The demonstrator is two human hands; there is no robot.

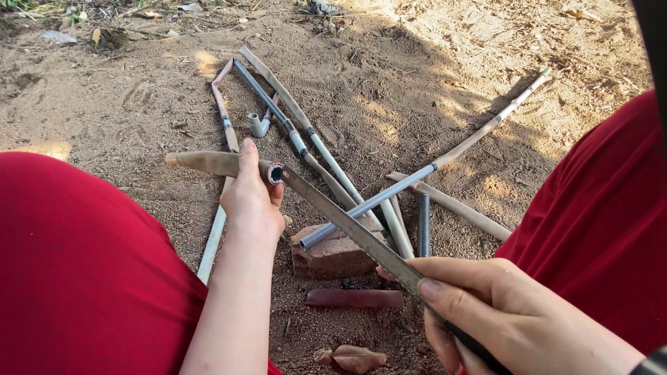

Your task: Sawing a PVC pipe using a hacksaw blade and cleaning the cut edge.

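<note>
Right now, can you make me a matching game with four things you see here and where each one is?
Things:
1. hacksaw blade
2. mud-stained pipe
3. brick
4. dry leaf

Places:
A. on the dirt at the bottom edge
B. gripped in the left hand
C. under the ends of the grey pipes
D. held by the right hand, its tip at the pipe's open end

Pairs: 1-D, 2-B, 3-C, 4-A

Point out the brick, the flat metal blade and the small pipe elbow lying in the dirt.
brick [332, 258]: head view, on its top face.
flat metal blade [340, 219]: head view, mid-length, between the two hands.
small pipe elbow [258, 126]: head view, on its bend.
</note>
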